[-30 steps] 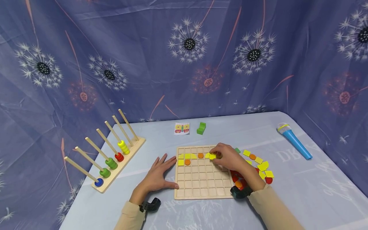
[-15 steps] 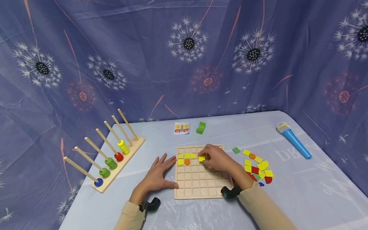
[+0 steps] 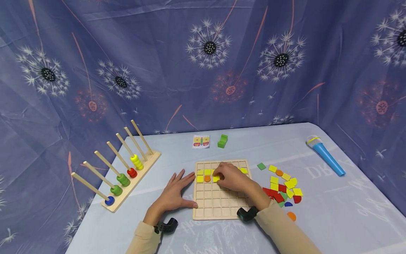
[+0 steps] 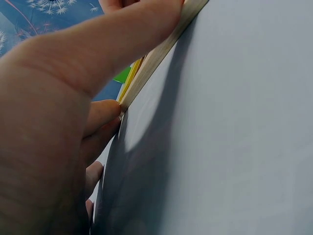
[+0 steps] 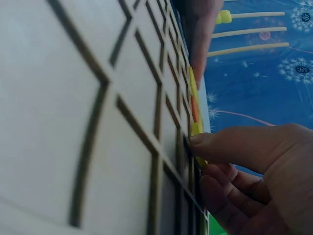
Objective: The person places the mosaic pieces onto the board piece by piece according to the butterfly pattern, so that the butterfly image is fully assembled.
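Observation:
A yellow square tile (image 3: 216,179) is pinched between the thumb and fingers of my right hand (image 3: 233,179), at the third cell of the second row on the wooden grid board (image 3: 220,203). In the right wrist view the thumb lies on that yellow tile (image 5: 196,129). To its left in the row are an orange round tile (image 3: 207,179) and another yellow square. More yellow tiles sit in the row behind, partly hidden by the right hand. With fingers spread, my left hand (image 3: 175,194) rests at the board's left edge; its thumb touches the edge.
Loose yellow, red, green, blue and orange tiles (image 3: 291,184) lie right of the board. Behind it are a butterfly pattern card (image 3: 201,141) and a green block (image 3: 222,141). A peg stand with coloured beads (image 3: 131,173) is left; a blue toy microphone (image 3: 326,157) is right.
My right hand has moved left across the board with the yellow tile, from the back row's right part to the second row's third cell. My left hand has stayed put.

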The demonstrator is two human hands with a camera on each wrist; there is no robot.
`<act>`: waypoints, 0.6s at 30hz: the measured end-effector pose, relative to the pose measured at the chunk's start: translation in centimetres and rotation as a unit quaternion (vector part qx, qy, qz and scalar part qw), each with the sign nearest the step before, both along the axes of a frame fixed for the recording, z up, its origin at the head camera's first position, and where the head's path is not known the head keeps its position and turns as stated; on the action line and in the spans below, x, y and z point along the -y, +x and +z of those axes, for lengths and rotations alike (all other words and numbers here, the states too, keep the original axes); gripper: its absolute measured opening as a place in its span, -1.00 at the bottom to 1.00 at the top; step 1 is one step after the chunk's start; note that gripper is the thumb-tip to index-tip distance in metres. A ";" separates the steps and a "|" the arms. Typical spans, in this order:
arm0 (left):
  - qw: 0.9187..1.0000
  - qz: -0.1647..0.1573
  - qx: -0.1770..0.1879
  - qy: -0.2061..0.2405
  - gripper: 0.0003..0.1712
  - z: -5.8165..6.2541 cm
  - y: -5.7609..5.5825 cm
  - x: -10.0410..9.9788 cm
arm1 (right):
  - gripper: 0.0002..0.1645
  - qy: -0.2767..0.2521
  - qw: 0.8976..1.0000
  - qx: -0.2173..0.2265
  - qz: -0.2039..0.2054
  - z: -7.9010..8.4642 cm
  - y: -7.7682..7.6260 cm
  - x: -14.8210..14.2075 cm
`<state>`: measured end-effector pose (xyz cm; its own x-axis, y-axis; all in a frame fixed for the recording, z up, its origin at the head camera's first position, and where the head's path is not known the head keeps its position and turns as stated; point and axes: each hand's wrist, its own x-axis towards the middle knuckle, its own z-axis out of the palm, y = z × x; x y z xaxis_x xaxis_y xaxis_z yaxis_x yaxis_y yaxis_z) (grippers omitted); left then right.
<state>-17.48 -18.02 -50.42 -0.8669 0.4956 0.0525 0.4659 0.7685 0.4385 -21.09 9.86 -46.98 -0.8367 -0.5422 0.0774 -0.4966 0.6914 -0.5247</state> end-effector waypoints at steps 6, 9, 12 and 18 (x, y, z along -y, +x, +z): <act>1.000 0.001 0.003 0.002 0.29 0.0 0.0 0.0 | -0.68 -0.010 1.000 0.005 -0.002 -0.2 0.1 0.2; 1.000 0.001 0.001 -0.001 0.29 -0.1 -0.1 0.0 | -0.67 -0.017 1.000 0.003 0.001 -0.1 0.2 0.1; 1.000 0.001 0.001 -0.004 0.29 -0.1 -0.1 0.0 | -0.68 -0.021 1.000 0.000 0.001 -0.1 0.3 0.0; 1.000 0.000 0.000 0.000 0.29 -0.1 0.0 0.0 | -0.73 -0.010 1.000 -0.011 -0.005 -0.2 0.0 0.2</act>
<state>-17.47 -18.06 -50.52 -0.8673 0.4950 0.0528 0.4655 0.7689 0.4383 -21.11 9.71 -47.21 -0.8396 -0.5325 0.1070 -0.5018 0.6851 -0.5280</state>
